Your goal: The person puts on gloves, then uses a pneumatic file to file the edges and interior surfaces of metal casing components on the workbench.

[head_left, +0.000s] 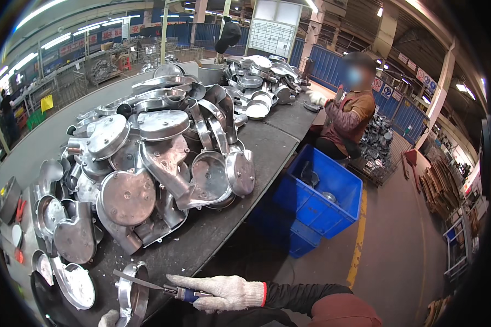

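Right hand (227, 292), gloved, grips a file (147, 282) against a round, shiny metal casting (132, 294).

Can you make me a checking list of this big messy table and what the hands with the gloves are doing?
Surface: long dark workbench, scuffed, with pale chips near the front edge.
Job's things: round metal casting at the bench's front edge; thin file with a blue-banded handle laid across it.
Clutter: big pile of grey metal castings; a second pile farther along.
Grippers: right hand, in a white knit glove, grips the file handle; left hand, gloved, is at the casting's lower edge, mostly out of view.
Cables: nothing seen.
Surroundings: blue plastic bin beside the bench, a seated co-worker in gloves, a yellow floor line.
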A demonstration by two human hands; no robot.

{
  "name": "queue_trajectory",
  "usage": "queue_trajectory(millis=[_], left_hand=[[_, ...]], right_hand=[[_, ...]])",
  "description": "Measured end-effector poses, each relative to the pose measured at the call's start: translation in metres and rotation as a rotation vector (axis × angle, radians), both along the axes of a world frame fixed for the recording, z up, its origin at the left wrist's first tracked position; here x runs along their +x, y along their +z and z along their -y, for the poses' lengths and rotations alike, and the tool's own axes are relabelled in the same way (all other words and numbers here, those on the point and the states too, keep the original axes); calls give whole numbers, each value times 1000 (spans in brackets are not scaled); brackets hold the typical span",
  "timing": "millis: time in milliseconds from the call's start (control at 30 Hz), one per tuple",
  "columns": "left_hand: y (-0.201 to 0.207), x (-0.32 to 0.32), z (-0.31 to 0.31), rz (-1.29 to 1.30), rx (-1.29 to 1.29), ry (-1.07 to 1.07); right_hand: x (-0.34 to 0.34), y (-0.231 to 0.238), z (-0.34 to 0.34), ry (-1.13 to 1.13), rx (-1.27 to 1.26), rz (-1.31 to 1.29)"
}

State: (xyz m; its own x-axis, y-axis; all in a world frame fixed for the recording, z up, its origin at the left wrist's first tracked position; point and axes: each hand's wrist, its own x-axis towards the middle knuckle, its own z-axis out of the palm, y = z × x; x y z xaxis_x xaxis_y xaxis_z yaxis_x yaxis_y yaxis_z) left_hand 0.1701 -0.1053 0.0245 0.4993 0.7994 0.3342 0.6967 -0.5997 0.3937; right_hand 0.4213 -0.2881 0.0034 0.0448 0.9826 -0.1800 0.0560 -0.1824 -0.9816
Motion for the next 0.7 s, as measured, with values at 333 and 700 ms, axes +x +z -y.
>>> queue_trajectory(millis=[333, 700], left_hand=[[-17, -13, -2, -3, 97, -4], [7, -4, 15, 28, 127, 72]], right_hand=[[-11, 5, -4, 11, -32, 63], [-14, 36, -6, -30, -121, 93]])
